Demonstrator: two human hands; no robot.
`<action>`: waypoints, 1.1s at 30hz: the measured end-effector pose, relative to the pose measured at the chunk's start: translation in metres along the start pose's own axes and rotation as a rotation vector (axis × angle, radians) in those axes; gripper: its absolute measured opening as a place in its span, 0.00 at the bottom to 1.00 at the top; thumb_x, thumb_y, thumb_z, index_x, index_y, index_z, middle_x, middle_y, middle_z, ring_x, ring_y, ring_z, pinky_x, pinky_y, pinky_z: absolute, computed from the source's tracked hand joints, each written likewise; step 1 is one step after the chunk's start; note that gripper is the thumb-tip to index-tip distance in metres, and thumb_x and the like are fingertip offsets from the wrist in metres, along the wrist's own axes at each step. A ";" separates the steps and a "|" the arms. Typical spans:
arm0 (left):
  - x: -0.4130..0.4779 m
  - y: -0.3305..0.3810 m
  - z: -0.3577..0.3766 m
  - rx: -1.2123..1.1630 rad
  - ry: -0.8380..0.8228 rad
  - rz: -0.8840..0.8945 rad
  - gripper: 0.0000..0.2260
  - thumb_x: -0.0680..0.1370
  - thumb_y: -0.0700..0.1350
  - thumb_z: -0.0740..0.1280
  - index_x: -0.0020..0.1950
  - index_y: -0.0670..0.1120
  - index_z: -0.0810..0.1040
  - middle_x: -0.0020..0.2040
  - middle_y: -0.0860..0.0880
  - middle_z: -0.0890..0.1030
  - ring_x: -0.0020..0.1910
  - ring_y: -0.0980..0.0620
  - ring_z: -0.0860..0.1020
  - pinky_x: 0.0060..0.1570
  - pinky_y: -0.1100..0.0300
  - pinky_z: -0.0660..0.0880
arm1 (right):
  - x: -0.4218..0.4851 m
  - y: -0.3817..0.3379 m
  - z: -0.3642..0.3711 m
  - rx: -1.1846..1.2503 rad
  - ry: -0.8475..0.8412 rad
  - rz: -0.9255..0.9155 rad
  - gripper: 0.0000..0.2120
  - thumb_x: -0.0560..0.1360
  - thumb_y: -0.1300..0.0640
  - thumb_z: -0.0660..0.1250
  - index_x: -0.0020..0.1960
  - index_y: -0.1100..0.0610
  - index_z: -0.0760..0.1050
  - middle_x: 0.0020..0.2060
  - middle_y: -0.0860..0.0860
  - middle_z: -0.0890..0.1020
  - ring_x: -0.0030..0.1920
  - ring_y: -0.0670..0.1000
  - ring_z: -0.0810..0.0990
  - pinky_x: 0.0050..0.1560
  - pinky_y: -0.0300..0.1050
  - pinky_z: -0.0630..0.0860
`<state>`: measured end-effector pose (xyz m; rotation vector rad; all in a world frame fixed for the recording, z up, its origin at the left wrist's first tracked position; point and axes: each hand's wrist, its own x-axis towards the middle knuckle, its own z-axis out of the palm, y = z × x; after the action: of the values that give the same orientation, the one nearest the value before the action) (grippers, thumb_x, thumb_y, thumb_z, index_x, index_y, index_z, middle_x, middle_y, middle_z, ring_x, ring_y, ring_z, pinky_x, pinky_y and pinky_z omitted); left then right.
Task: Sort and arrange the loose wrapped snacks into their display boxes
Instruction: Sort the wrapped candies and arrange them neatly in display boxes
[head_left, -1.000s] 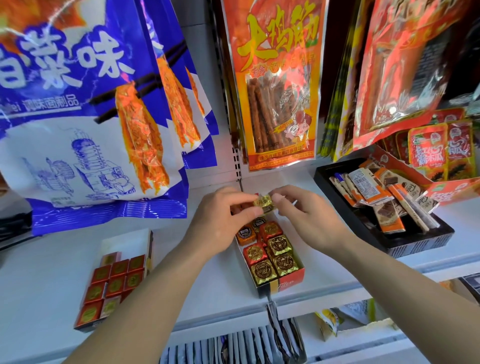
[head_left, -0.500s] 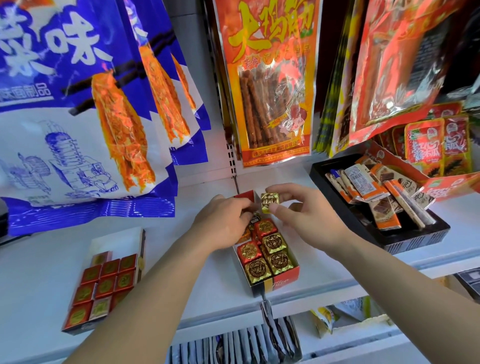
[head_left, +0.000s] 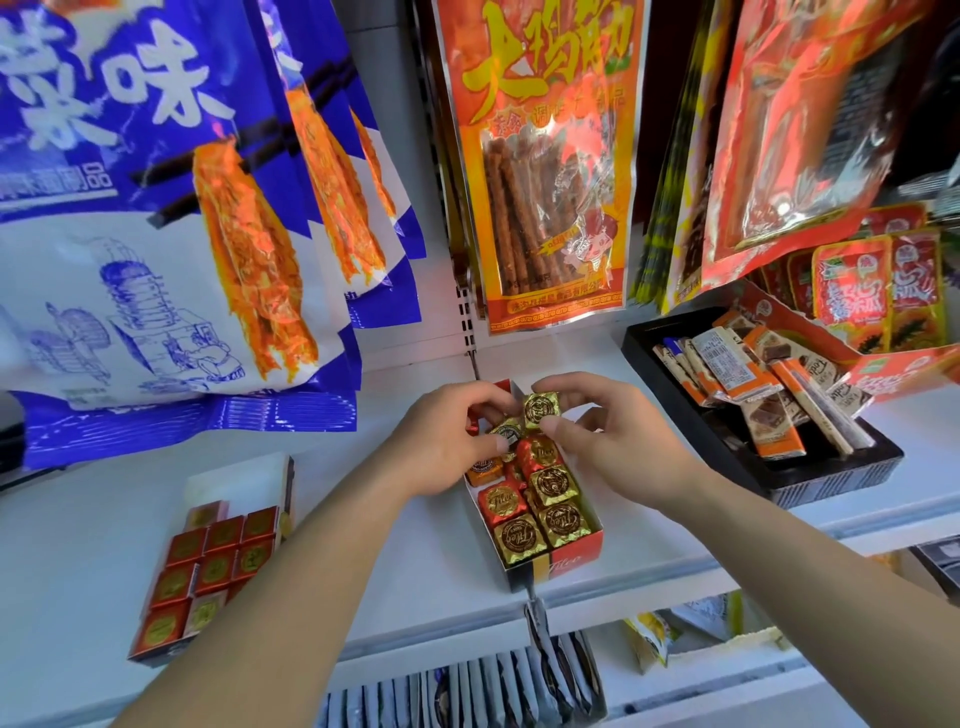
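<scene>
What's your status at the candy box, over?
Right hand pinches gold candy over box far end. Left hand pinches second candy inside box. Near rows filled; nothing in the way.

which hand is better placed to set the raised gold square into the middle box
Right. The right hand pinches the gold square above the far end of the middle box; the left hand is occupied, pinching a second gold square lower down.
</scene>
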<state>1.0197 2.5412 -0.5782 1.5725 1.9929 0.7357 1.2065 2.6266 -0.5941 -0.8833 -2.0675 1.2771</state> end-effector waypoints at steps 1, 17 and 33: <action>-0.002 0.000 -0.001 -0.010 0.014 0.003 0.14 0.75 0.42 0.73 0.58 0.56 0.79 0.53 0.56 0.80 0.49 0.56 0.77 0.49 0.56 0.78 | -0.001 0.000 0.000 -0.013 0.004 -0.001 0.12 0.77 0.55 0.71 0.59 0.45 0.79 0.46 0.48 0.80 0.36 0.50 0.82 0.42 0.52 0.81; -0.111 0.055 -0.018 -0.597 0.277 -0.038 0.08 0.71 0.36 0.76 0.42 0.49 0.85 0.48 0.56 0.85 0.48 0.57 0.83 0.47 0.67 0.78 | -0.085 -0.069 -0.008 0.442 0.061 0.081 0.12 0.75 0.68 0.71 0.55 0.55 0.82 0.44 0.55 0.79 0.41 0.59 0.85 0.47 0.48 0.83; -0.118 0.066 -0.012 -0.544 0.351 0.000 0.17 0.67 0.37 0.79 0.52 0.50 0.81 0.48 0.53 0.84 0.46 0.64 0.81 0.40 0.74 0.74 | -0.088 -0.082 -0.003 0.637 -0.091 0.210 0.09 0.77 0.62 0.69 0.57 0.58 0.81 0.49 0.57 0.84 0.46 0.54 0.85 0.45 0.48 0.81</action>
<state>1.0840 2.4370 -0.5185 1.1746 1.7943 1.4894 1.2446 2.5335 -0.5275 -0.7570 -1.4904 1.9623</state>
